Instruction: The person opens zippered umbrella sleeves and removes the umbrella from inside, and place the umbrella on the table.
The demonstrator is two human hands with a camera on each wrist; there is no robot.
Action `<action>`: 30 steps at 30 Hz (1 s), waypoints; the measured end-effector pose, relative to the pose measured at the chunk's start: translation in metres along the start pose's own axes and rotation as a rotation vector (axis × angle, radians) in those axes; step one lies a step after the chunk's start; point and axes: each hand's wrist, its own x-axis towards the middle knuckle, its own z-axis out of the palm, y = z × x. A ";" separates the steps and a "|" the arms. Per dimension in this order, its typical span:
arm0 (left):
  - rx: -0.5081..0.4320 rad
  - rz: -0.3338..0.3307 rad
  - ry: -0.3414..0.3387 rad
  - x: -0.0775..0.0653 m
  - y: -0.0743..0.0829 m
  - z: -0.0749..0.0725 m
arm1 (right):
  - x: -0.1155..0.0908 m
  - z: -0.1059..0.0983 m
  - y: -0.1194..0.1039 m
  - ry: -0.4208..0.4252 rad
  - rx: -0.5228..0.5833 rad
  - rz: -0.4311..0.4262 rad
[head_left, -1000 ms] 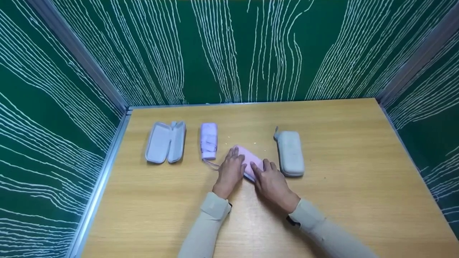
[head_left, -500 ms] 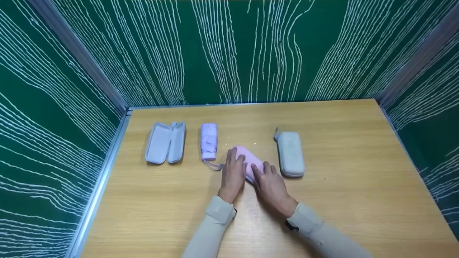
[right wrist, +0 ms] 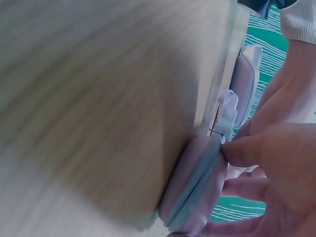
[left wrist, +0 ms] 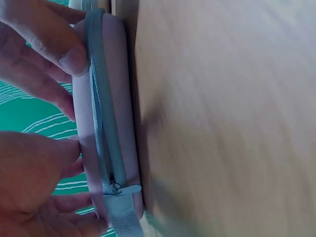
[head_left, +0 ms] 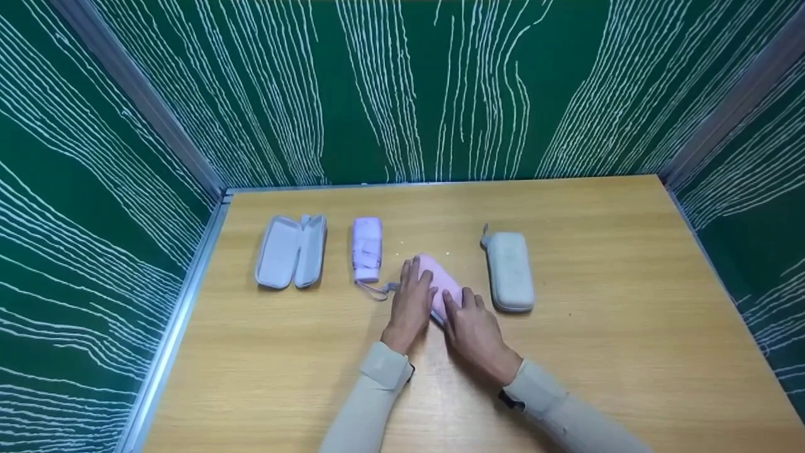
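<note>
A pink zippered case [head_left: 444, 280] lies slantwise on the table, with both hands on it. My left hand [head_left: 409, 309] grips its far left end, fingers over the top and thumb by the near side. My right hand [head_left: 479, 325] holds the near right end, its thumb pressed against the case's wall in the left wrist view. Facing me is the grey zip [left wrist: 106, 98], its two bands slightly parted along part of the side. The zip's slider [left wrist: 122, 189] sits at the left end beside a grey strap [left wrist: 123, 217]. The hands cover both ends of the case from above.
Left of the hands lies a purple folded umbrella [head_left: 366, 248] with a wrist loop [head_left: 375, 293]. Farther left, a grey-white case [head_left: 278, 251] lies spread open. A closed pale grey case [head_left: 510, 270] is close to the right hand. Green patterned walls [head_left: 377, 94] border the table.
The left hand has shifted a little to the right along the pink case, and the grey strap beside it now shows. The right hand stays nearly still.
</note>
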 end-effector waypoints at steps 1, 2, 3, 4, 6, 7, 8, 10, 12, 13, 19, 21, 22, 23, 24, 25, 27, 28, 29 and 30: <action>0.009 0.016 0.006 0.001 0.000 0.000 | 0.000 0.000 -0.001 0.008 -0.005 0.003; 0.013 0.030 0.009 0.001 0.000 0.000 | -0.001 0.000 -0.002 0.015 -0.007 0.006; 0.020 0.044 0.012 0.002 -0.001 -0.001 | -0.001 0.001 -0.002 0.018 -0.009 0.011; 0.023 0.056 0.013 0.002 -0.001 -0.001 | -0.001 0.001 -0.003 0.021 -0.009 0.017; 0.034 0.070 -0.001 0.004 -0.001 -0.002 | -0.001 0.000 -0.005 0.010 -0.017 0.029; 0.041 0.074 -0.009 0.004 -0.001 -0.003 | -0.001 0.000 -0.006 0.002 -0.019 0.037; 0.048 0.079 -0.016 0.005 -0.001 -0.003 | -0.001 0.000 -0.007 -0.005 -0.021 0.044; 0.066 0.087 -0.025 0.006 -0.001 -0.004 | 0.000 -0.001 -0.009 -0.015 -0.035 0.053; 0.077 0.096 -0.028 0.006 -0.001 -0.004 | 0.000 0.000 -0.011 -0.017 -0.050 0.058; 0.079 0.100 -0.030 0.006 -0.002 -0.003 | 0.000 0.000 -0.012 -0.015 -0.058 0.059; 0.014 0.102 -0.042 0.005 -0.001 -0.002 | 0.001 0.001 -0.015 -0.008 -0.080 0.062; -0.025 0.096 -0.047 0.005 0.001 -0.002 | 0.001 0.001 -0.015 -0.027 -0.082 0.065; -0.039 0.095 -0.048 0.005 0.001 -0.002 | 0.001 0.001 -0.015 -0.040 -0.081 0.066; -0.048 0.095 -0.051 0.005 0.002 -0.002 | 0.001 0.000 -0.015 -0.055 -0.078 0.068; -0.056 0.092 -0.059 0.005 0.003 -0.002 | 0.001 -0.001 -0.015 -0.070 -0.074 0.070; -0.056 0.089 -0.065 0.005 0.003 -0.001 | 0.001 -0.002 -0.015 -0.084 -0.067 0.072; -0.052 0.086 -0.077 0.005 0.004 -0.001 | 0.001 -0.004 -0.015 -0.103 -0.059 0.072; -0.048 0.088 -0.077 0.004 0.004 -0.001 | 0.001 -0.004 -0.015 -0.105 -0.051 0.073; -0.052 0.087 -0.080 0.004 0.004 -0.001 | 0.001 -0.005 -0.015 -0.101 -0.048 0.072; -0.062 0.088 -0.078 0.004 0.004 -0.001 | 0.001 -0.005 -0.015 -0.092 -0.045 0.068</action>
